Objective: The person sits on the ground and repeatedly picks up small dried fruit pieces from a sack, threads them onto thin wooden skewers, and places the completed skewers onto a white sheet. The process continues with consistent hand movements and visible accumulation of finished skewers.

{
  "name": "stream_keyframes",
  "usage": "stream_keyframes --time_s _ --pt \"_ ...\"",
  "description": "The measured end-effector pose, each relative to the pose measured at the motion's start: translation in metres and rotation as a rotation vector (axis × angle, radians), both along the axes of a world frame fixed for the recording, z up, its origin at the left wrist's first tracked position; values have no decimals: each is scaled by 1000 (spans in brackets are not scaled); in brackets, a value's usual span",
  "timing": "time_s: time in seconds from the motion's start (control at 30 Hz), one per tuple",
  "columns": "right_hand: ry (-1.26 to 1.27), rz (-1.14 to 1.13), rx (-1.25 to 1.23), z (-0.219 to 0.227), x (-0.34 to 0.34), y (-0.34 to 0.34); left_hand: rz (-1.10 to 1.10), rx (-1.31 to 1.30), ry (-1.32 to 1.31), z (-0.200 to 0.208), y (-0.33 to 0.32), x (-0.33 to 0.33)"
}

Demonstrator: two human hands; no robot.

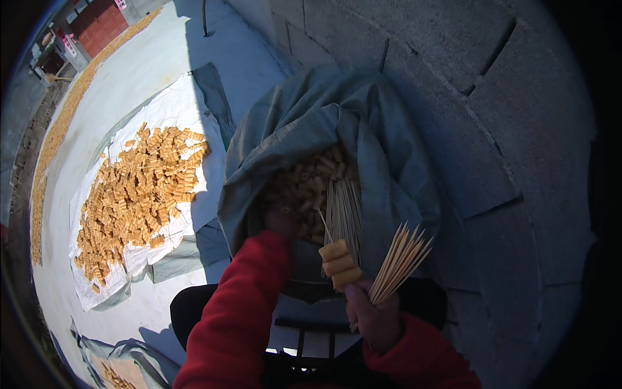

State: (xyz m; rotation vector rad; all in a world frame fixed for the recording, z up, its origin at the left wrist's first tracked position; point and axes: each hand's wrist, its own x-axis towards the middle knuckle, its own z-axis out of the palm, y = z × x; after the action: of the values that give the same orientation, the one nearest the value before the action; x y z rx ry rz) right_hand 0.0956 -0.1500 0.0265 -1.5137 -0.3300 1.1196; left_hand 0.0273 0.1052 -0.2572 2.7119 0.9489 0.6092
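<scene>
My left hand [283, 219] reaches into a large grey-green woven sack [396, 152], among short tan tube-shaped pieces [319, 183]. Shadow hides its fingers, so I cannot tell whether it holds one. In my right hand [379, 319], just outside the sack's near right edge, a fanned bundle of bare wooden skewers [400, 264] is gripped. Between that hand's thumb and fingers is also a skewer loaded with three golden tube pieces [340, 264] side by side, its thin tip pointing up and left. More pale skewers [343, 211] stand inside the sack, at its right side.
On the left, a white sheet [87, 275] on the pale ground bears a sunlit heap of skewered golden pieces [139, 194]. Another cloth [139, 356] with similar pieces lies at the lower left. A grey block wall [466, 142] rises close on the right, behind the sack.
</scene>
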Motion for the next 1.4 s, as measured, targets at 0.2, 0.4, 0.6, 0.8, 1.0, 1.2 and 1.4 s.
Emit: stream_keyframes --time_s 0.2,0.4,0.6,0.8,1.0,1.2,1.4 --pt "-37 9 36 2 -5 7 60 -1908 -1209 18 24 -30" --pt "-50 15 16 3 -11 11 85 -1679 -1401 39 14 -34" --pt "-95 5 14 -6 -2 6 326 -1913 -1129 95 -1 -10" --pt "-103 118 36 -10 1 2 -24 -1808 -1010 212 -22 -18" --pt "-70 239 214 -5 -8 -11 -154 -1632 -807 276 -49 -71" --pt "-107 468 203 0 -14 -36 -244 -1585 -567 310 -66 -120" --pt "-270 551 118 11 -41 -59 -106 -1353 96 336 -94 -128"
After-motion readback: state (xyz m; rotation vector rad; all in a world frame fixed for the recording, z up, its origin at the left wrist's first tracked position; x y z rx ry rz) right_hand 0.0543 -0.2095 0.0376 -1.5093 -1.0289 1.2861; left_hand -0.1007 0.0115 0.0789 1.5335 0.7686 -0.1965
